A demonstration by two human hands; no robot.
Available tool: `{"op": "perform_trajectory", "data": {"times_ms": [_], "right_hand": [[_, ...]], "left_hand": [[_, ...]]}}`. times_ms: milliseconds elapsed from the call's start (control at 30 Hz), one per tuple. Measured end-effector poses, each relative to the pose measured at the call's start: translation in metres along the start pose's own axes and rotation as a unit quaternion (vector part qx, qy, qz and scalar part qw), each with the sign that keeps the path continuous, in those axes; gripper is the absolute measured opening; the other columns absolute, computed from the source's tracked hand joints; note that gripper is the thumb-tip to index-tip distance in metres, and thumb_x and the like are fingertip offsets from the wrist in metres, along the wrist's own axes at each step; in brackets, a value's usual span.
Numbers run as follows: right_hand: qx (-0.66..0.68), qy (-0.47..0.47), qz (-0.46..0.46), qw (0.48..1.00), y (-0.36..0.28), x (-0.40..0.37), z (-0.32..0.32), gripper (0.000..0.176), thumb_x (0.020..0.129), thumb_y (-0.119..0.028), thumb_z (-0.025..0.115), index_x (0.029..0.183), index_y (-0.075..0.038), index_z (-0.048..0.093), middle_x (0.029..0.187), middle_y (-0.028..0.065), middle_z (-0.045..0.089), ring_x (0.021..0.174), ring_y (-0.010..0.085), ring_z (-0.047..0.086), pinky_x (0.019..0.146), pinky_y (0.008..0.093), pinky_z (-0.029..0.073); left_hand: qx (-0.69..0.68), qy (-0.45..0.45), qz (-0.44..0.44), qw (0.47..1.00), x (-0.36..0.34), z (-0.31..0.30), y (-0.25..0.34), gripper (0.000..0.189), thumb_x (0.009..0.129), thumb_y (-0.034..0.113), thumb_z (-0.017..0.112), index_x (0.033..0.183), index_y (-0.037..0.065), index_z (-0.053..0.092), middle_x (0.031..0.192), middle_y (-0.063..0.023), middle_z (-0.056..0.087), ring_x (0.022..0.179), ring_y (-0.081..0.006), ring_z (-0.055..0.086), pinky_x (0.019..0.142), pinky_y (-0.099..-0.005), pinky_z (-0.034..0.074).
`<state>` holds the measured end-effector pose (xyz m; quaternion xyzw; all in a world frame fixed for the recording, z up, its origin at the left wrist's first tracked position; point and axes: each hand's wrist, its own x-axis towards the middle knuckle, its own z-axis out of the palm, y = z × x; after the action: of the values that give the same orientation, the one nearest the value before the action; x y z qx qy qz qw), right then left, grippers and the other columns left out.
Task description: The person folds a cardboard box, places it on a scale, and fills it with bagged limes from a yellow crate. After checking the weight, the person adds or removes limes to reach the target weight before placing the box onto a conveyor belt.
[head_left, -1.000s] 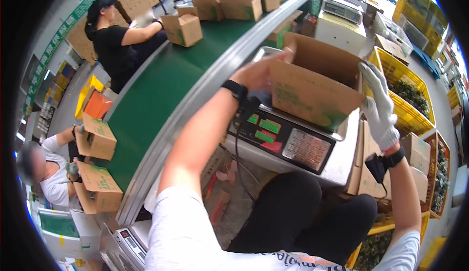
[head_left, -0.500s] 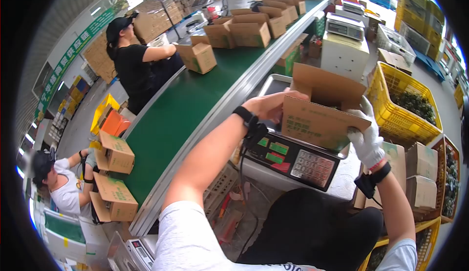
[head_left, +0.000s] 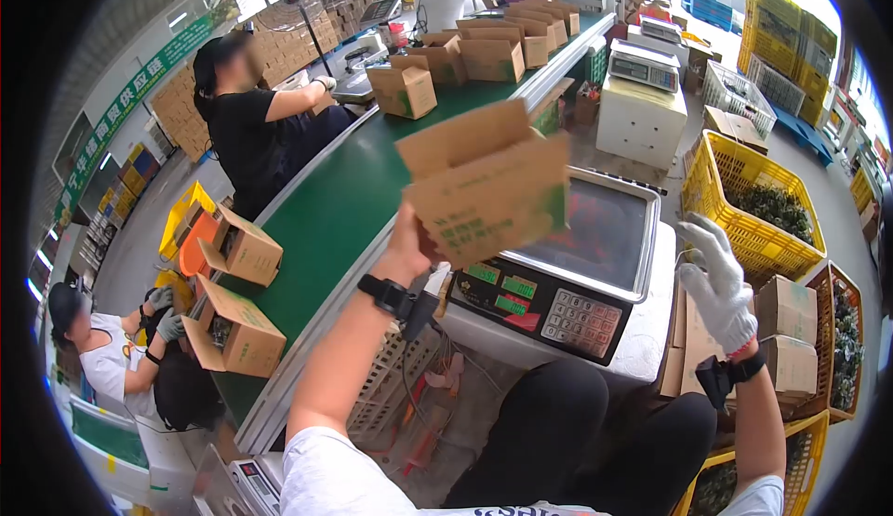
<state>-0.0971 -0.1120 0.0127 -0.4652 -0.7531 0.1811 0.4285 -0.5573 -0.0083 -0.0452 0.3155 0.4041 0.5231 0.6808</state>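
Observation:
My bare left hand (head_left: 406, 251) grips the lower left side of an open cardboard box (head_left: 498, 195) with green print. The box is tilted and held up in the air between the scale and the green conveyor belt (head_left: 321, 190); its contents are out of sight. Below and right of it stands the digital scale (head_left: 595, 227), its metal pan bare and its green displays lit. My right hand (head_left: 714, 279), in a white glove, is apart from the box, over the area right of the scale. Its fingers are spread and hold nothing.
Several open boxes (head_left: 493, 55) line the belt's far end, and a box (head_left: 249, 330) sits at its near left. Two co-workers (head_left: 246, 116) (head_left: 121, 353) are across the belt. Yellow crates (head_left: 758, 200) of dark green produce and stacked folded cartons (head_left: 789, 321) stand at right.
The box has left the scale pan, carried left toward the belt by my left hand. My right hand has let go of it and opened. Boxes on the belt have shifted.

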Motion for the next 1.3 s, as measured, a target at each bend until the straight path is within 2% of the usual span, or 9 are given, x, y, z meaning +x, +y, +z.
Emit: {"op": "perform_trajectory", "data": {"times_ms": [300,433,600,733,867,933,1067,1200,1300], "right_hand": [[-0.014,0.135,0.296,0.945,0.098,-0.166,-0.085,0.033,0.1,-0.017,0.062,0.128,-0.001,0.063,0.132,0.0108,0.06,0.125,0.0206,0.055,0.112,0.0335,0.039],[-0.033,0.163,0.345,0.924,0.117,-0.233,-0.1,0.031,0.1,-0.015,0.062,0.126,0.0,0.063,0.126,0.0086,0.064,0.121,0.02,0.057,0.109,0.0339,0.041],[-0.086,0.119,0.418,0.896,0.103,-0.265,-0.106,0.041,0.096,-0.026,0.068,0.127,-0.001,0.063,0.123,0.0134,0.067,0.116,0.0249,0.063,0.103,0.0345,0.047],[-0.346,0.045,0.37,0.861,0.128,-0.27,-0.098,0.06,0.093,-0.046,0.065,0.133,-0.001,0.059,0.135,0.0213,0.059,0.125,0.0392,0.056,0.106,0.044,0.045],[-0.469,-0.012,0.442,0.765,0.124,-0.237,-0.083,0.069,0.092,-0.064,0.057,0.123,-0.002,0.061,0.119,0.0214,0.06,0.112,0.0385,0.062,0.095,0.0467,0.052],[-0.46,-0.046,0.488,0.741,0.128,-0.222,-0.087,0.069,0.092,-0.066,0.055,0.117,-0.002,0.064,0.116,0.0213,0.063,0.106,0.0386,0.065,0.09,0.0471,0.054],[-0.435,-0.024,0.469,0.768,0.132,-0.22,-0.086,0.07,0.092,-0.068,0.053,0.115,-0.003,0.065,0.116,0.0227,0.065,0.103,0.0395,0.068,0.088,0.0486,0.054],[-0.409,0.0,0.473,0.78,0.127,-0.224,-0.082,0.07,0.093,-0.068,0.052,0.122,-0.006,0.063,0.121,0.0231,0.064,0.109,0.0406,0.066,0.093,0.0491,0.053],[-0.39,-0.003,0.478,0.787,0.118,-0.221,-0.083,0.067,0.093,-0.066,0.053,0.123,-0.006,0.063,0.122,0.0226,0.063,0.11,0.0411,0.065,0.094,0.049,0.052]], "left_hand": [[-0.06,0.532,0.209,0.818,0.064,-0.095,0.058,0.117,0.064,0.061,0.085,0.145,0.013,0.015,0.149,-0.0164,0.032,0.129,-0.0395,0.047,0.1,-0.0719,0.043],[-0.047,0.545,0.13,0.827,0.089,-0.125,0.071,0.12,0.063,0.076,0.073,0.149,0.013,0.018,0.154,-0.0135,0.031,0.136,-0.0386,0.039,0.101,-0.0723,0.037],[0.213,0.362,-0.049,0.906,0.105,-0.155,0.074,0.132,0.063,0.105,0.041,0.164,0.023,0.02,0.167,-0.0094,0.027,0.153,-0.0341,0.019,0.111,-0.0727,0.018],[0.203,0.494,0.108,0.839,0.118,-0.162,0.079,0.123,0.068,0.086,0.069,0.157,0.009,0.033,0.155,-0.0086,0.045,0.141,-0.0309,0.04,0.111,-0.0517,0.036],[0.256,0.2,0.359,0.875,0.019,0.015,0.029,0.044,0.101,0.038,0.063,0.132,0.007,0.057,0.125,-0.0052,0.063,0.116,-0.0147,0.058,0.094,-0.0342,0.047],[0.361,-0.089,0.23,0.9,-0.041,0.119,-0.006,0.04,0.105,0.036,0.055,0.132,0.007,0.057,0.116,-0.0059,0.067,0.106,-0.0136,0.063,0.091,-0.03,0.049],[0.47,-0.396,-0.014,0.789,-0.097,0.253,-0.108,0.054,0.107,0.03,0.055,0.149,-0.002,0.043,0.126,-0.0127,0.065,0.115,-0.0185,0.063,0.095,-0.0301,0.05],[0.441,-0.517,-0.208,0.704,-0.046,0.323,-0.201,0.088,0.1,0.063,0.052,0.158,0.001,0.031,0.157,-0.0177,0.042,0.147,-0.0246,0.035,0.115,-0.0422,0.036],[0.492,-0.38,-0.307,0.72,-0.018,0.342,-0.272,0.094,0.096,0.069,0.052,0.158,0.002,0.028,0.162,-0.0178,0.031,0.151,-0.0323,0.029,0.117,-0.0549,0.032]]}}
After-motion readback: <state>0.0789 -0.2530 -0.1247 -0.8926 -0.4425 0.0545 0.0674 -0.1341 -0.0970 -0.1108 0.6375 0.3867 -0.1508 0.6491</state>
